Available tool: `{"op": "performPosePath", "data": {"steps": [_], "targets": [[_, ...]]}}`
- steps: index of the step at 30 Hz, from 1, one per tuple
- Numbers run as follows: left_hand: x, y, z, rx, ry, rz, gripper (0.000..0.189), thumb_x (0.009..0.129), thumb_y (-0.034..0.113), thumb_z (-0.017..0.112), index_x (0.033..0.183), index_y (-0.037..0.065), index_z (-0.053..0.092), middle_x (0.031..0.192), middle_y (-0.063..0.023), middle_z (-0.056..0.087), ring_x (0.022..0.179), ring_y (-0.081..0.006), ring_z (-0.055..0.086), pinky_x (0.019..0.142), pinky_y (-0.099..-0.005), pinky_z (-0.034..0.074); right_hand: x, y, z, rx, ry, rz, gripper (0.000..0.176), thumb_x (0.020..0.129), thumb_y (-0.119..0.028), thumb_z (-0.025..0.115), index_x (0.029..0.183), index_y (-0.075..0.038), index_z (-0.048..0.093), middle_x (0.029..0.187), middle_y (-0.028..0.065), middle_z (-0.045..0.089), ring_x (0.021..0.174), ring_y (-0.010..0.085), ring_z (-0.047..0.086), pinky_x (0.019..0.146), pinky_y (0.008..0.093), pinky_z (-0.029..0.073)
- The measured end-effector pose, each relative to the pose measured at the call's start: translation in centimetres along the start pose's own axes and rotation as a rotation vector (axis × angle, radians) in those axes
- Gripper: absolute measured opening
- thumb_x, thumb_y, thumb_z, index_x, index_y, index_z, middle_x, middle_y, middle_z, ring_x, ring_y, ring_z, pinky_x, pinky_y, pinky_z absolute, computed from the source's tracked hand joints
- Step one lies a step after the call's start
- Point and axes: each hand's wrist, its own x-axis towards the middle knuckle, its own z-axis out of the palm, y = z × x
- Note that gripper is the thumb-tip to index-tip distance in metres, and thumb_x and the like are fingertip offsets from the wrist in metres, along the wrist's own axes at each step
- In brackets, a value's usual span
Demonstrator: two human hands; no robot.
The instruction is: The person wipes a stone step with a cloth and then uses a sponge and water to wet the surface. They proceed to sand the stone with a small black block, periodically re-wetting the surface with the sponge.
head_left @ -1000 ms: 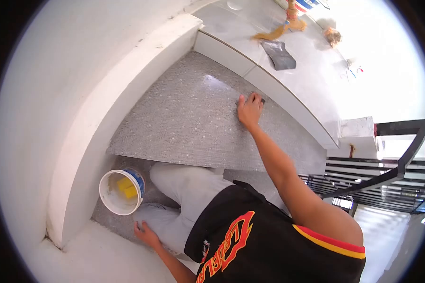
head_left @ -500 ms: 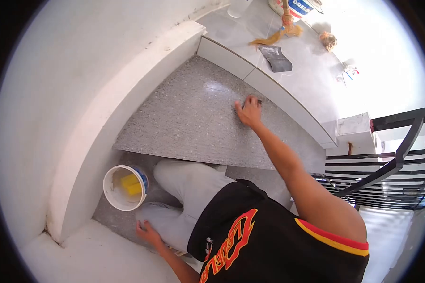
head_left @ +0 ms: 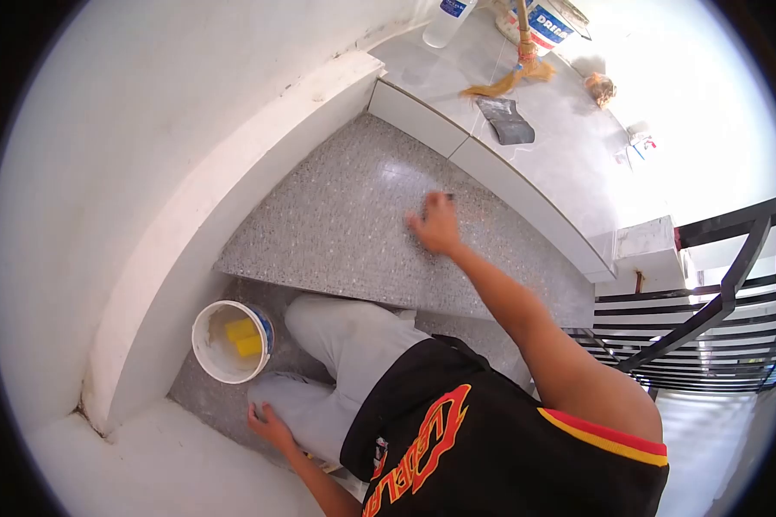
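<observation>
Grey speckled stone covers the step (head_left: 345,215) where the right hand (head_left: 435,228) lies palm down, near the step's far edge below the white riser. Motion blurs that hand, so its fingers run together. A dark scrap (head_left: 446,197) peeks out at the fingertips, too small and smeared to identify, and I cannot tell whether the hand grips it or only presses on it. The right arm reaches out long and nearly straight from the shoulder. A black shirt hides most of the torso, and the bent leg in pale trousers tucks under the step's lip. Down low, the left hand (head_left: 270,425) rests flat on the lower tread with fingers spread, holding nothing, its forearm cut off by the shirt. Just beside the knee stands a white bucket (head_left: 203,355) with yellow sponges (head_left: 243,336) inside.
</observation>
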Motion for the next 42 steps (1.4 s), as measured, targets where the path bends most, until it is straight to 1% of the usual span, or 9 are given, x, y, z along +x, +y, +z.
{"op": "performPosePath", "data": {"steps": [3, 5, 8, 15, 19, 23, 29, 35, 42], "targets": [[-0.8, 0.3, -1.2, 0.027, -0.006, -0.026, 0.043, 0.086, 0.026, 0.058, 0.119, 0.0, 0.05, 0.121, -0.0194, 0.048, 0.115, -0.0324, 0.044, 0.1, -0.0407, 0.032, -1.1, 0.3, 0.1, 0.129, -0.037, -0.428, 0.071, 0.086, -0.05, 0.048, 0.127, 0.007, 0.039, 0.134, 0.0284, 0.035, 0.129, 0.0391, 0.027, 0.106, 0.0504, 0.02], [-0.7, 0.8, -0.9, -0.006, 0.001, -0.054, 0.044, 0.085, 0.026, 0.058, 0.119, -0.001, 0.05, 0.121, -0.0194, 0.048, 0.115, -0.0325, 0.044, 0.1, -0.0407, 0.032, 2.7, 2.1, -1.1, 0.322, 0.039, 0.337, 0.072, 0.086, -0.048, 0.048, 0.127, 0.01, 0.037, 0.136, 0.0303, 0.032, 0.13, 0.042, 0.024, 0.109, 0.0496, 0.016], [-0.4, 0.6, -0.2, -0.006, 0.013, -0.033, 0.044, 0.085, 0.026, 0.058, 0.119, -0.001, 0.05, 0.122, -0.0199, 0.048, 0.115, -0.0332, 0.044, 0.1, -0.0404, 0.032, -0.7, -6.4, 0.1, 0.221, 0.14, 0.274, 0.073, 0.086, -0.047, 0.049, 0.131, 0.009, 0.034, 0.132, 0.0283, 0.038, 0.128, 0.0423, 0.03, 0.106, 0.0488, 0.022], [-0.5, 0.5, -0.5, 0.029, 0.005, -0.033, 0.043, 0.085, 0.026, 0.059, 0.118, -0.001, 0.052, 0.12, -0.0201, 0.049, 0.114, -0.0329, 0.046, 0.099, -0.0398, 0.033, -11.9, -26.0, 1.5, 0.517, -0.025, -0.739, 0.074, 0.083, -0.042, 0.054, 0.127, 0.015, 0.035, 0.138, 0.028, 0.031, 0.133, 0.0422, 0.023, 0.11, 0.0508, 0.014], [-0.5, 0.2, -0.4, 0.008, 0.031, -0.035, 0.042, 0.085, 0.025, 0.059, 0.117, -0.001, 0.052, 0.119, -0.02, 0.05, 0.114, -0.0326, 0.046, 0.099, -0.0394, 0.033, -14.6, -31.4, -1.5, 0.656, 0.164, -0.968, 0.049, 0.073, -0.025, 0.061, 0.114, 0.002, 0.054, 0.125, 0.021, 0.047, 0.116, 0.0363, 0.043, 0.1, 0.0489, 0.032], [-0.8, -0.4, -0.1, -0.053, 0.038, -0.018, 0.042, 0.085, 0.024, 0.06, 0.118, -0.001, 0.051, 0.118, -0.0199, 0.05, 0.113, -0.0323, 0.046, 0.099, -0.0395, 0.033, -21.2, -36.0, 0.6, 0.487, -0.299, -1.53, 0.032, 0.066, -0.016, 0.062, 0.097, -0.008, 0.064, 0.107, 0.0119, 0.059, 0.105, 0.0265, 0.054, 0.087, 0.0412, 0.045], [-1.3, 0.4, -1.0, -0.103, 0.041, -0.074, 0.041, 0.085, 0.021, 0.059, 0.118, -0.002, 0.05, 0.118, -0.0193, 0.05, 0.114, -0.0315, 0.045, 0.1, -0.0395, 0.032, -23.0, -40.4, 6.0, -0.165, -0.841, -1.385, 0.035, 0.069, -0.02, 0.065, 0.101, -0.007, 0.068, 0.112, 0.0141, 0.062, 0.106, 0.0308, 0.058, 0.086, 0.0448, 0.047], [-1.1, -0.1, -0.7, -0.183, 0.021, -0.098, 0.041, 0.085, 0.02, 0.059, 0.118, -0.002, 0.049, 0.12, -0.0179, 0.048, 0.116, -0.031, 0.044, 0.101, -0.0389, 0.031, -23.8, -40.6, 10.1, -0.322, -0.501, -1.202, 0.056, 0.062, -0.027, 0.074, 0.111, -0.003, 0.063, 0.123, 0.0174, 0.054, 0.113, 0.0319, 0.053, 0.09, 0.0409, 0.045], [-1.0, 0.2, -0.9, -0.214, 0.023, -0.104, 0.04, 0.085, 0.019, 0.058, 0.118, -0.002, 0.049, 0.12, -0.0174, 0.048, 0.116, -0.0299, 0.043, 0.101, -0.0384, 0.03, -22.3, -42.0, 14.4, -0.365, -0.905, -1.173, 0.043, 0.06, -0.017, 0.075, 0.101, -0.005, 0.068, 0.114, 0.0151, 0.061, 0.101, 0.0318, 0.06, 0.084, 0.041, 0.049]]}}
